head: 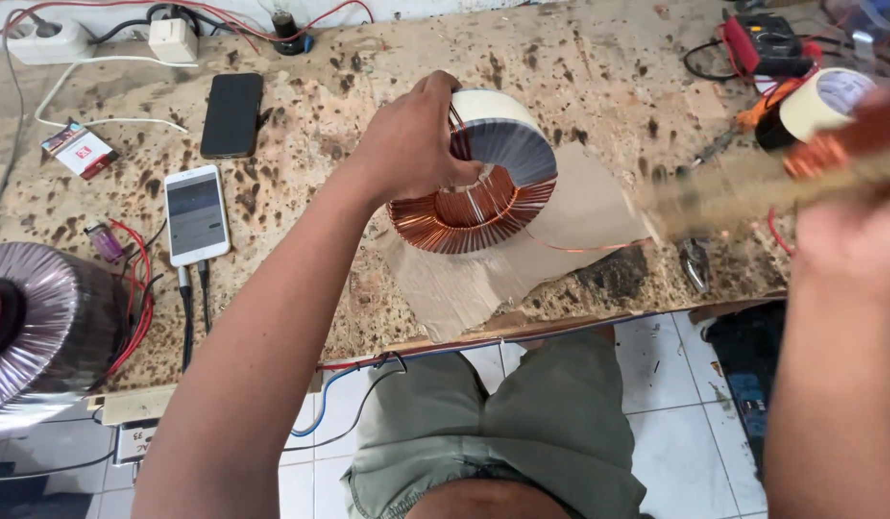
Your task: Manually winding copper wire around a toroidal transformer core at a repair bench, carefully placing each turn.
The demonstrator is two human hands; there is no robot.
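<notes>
A ring-shaped transformer core (pixel 493 168), partly wound with copper wire and partly wrapped in pale tape, stands tilted on a sheet of brown paper (pixel 579 216) on the workbench. My left hand (pixel 411 144) grips its upper left rim. My right hand (pixel 848 240) is at the right edge, blurred, closed around a long wooden stick (pixel 723 192) with copper wire wound on it. A thin copper wire (pixel 584 248) runs from the core toward the stick.
A black phone (pixel 231 113) and a white phone (pixel 196 213) lie at the left. A large wound toroid (pixel 41 322) sits at the far left. A tape roll (pixel 824 101), a meter (pixel 767 43) and pliers (pixel 694 264) are at the right. Bench edge runs below.
</notes>
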